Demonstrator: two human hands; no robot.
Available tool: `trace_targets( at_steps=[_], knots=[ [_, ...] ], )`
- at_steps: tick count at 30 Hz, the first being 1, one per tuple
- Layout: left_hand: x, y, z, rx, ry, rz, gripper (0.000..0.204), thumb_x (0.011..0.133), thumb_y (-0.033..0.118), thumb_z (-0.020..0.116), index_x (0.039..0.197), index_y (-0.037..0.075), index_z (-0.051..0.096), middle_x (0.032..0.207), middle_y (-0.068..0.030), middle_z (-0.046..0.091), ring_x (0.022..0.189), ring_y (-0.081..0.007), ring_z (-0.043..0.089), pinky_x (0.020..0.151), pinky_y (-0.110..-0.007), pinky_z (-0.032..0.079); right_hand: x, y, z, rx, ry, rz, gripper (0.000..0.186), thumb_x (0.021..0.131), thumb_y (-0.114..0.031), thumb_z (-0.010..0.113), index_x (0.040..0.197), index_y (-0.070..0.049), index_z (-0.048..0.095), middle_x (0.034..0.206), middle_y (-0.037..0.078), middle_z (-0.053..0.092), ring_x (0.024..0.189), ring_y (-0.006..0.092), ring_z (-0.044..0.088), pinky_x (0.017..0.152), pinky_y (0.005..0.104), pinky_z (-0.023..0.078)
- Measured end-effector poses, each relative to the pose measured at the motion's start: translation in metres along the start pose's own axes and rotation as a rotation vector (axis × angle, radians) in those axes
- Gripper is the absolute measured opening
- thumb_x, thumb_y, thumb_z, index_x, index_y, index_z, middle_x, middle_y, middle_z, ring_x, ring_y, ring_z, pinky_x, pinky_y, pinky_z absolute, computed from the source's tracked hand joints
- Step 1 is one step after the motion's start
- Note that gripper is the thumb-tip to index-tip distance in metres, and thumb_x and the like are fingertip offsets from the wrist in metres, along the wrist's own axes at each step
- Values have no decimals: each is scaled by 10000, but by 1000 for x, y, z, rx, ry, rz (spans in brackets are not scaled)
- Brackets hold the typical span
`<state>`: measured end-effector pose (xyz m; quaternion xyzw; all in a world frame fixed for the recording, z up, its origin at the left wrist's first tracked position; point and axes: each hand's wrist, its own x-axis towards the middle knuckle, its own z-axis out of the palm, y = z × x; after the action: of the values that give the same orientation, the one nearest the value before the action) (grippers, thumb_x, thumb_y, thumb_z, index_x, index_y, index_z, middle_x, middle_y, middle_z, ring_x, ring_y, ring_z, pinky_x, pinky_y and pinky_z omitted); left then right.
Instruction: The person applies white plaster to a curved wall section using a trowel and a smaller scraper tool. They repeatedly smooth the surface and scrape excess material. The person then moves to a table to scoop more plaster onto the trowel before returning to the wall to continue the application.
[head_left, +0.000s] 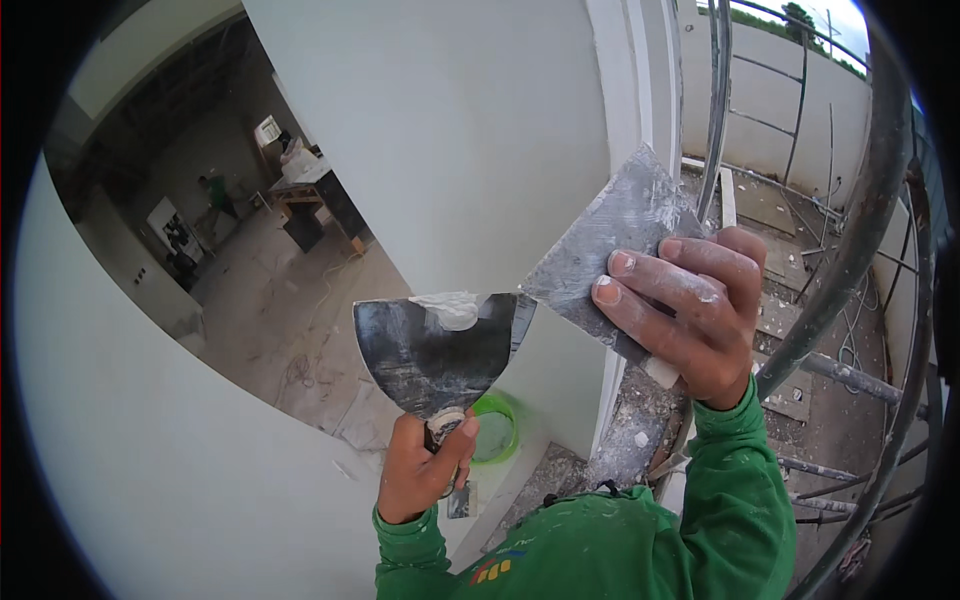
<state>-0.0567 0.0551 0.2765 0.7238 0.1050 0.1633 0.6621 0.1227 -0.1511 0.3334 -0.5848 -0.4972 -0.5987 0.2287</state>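
Observation:
My left hand (420, 465) grips the handle of a wide putty knife (425, 365), its blade upright with a lump of white paste (450, 310) along the top edge. My right hand (685, 320) holds a flat, paste-streaked metal scraper blade (605, 225) tilted, fingertips on its face. Its lower left corner is at the right end of the knife's edge; whether they touch I cannot tell. Behind both tools is a pale wall (450, 160) with white edge trim (630, 80). Below the knife, partly hidden, is a green bucket (495, 445).
Steel scaffold tubes (850, 275) curve along the right, over a debris-strewn walkway (790, 400) and a low outer wall (760, 100). At the left an opening shows a dim room with a cluttered table (310, 180) and a person in green (220, 195). A cable lies on its floor.

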Motion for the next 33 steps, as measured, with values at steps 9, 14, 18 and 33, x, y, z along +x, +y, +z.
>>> trace_targets(
  at_steps=[9, 14, 18, 33],
  knots=[
    [-1, 18, 1, -147, 146, 114, 86, 893, 14, 571, 935, -49, 530, 692, -94, 560, 473, -103, 480, 408, -241, 397, -19, -15, 14, 145, -314, -163, 264, 730, -290, 675, 991, -296, 713, 1077, -175, 602, 986, 87, 528, 800, 366, 317],
    [-7, 10, -39, -316, 145, 359, 230, 882, 28, 568, 1061, -46, 445, 750, -123, 526, 488, -151, 493, 367, -275, 429, 30, 25, -38, -11, 36, 86, 252, 811, -182, 664, 1058, -202, 710, 1115, -49, 658, 941, 147, 577, 804, 357, 408],
    [13, -5, -28, -55, 68, 17, 275, 876, 265, 673, 898, 30, 531, 516, -39, 469, 364, -107, 435, 310, -234, 329, 107, 126, -41, 137, 455, 78, 226, 887, -4, 520, 1055, -32, 669, 1019, 104, 672, 897, 218, 615, 784, 325, 485],
    [9, -48, 6, -68, 107, -181, 211, 923, 223, 598, 1019, 74, 482, 609, -9, 490, 392, -80, 437, 315, -214, 312, 382, 247, 22, 207, 455, 39, 386, 838, -60, 436, 1108, -168, 690, 1118, 186, 651, 1111, 352, 585, 935, 468, 428]
  ],
)
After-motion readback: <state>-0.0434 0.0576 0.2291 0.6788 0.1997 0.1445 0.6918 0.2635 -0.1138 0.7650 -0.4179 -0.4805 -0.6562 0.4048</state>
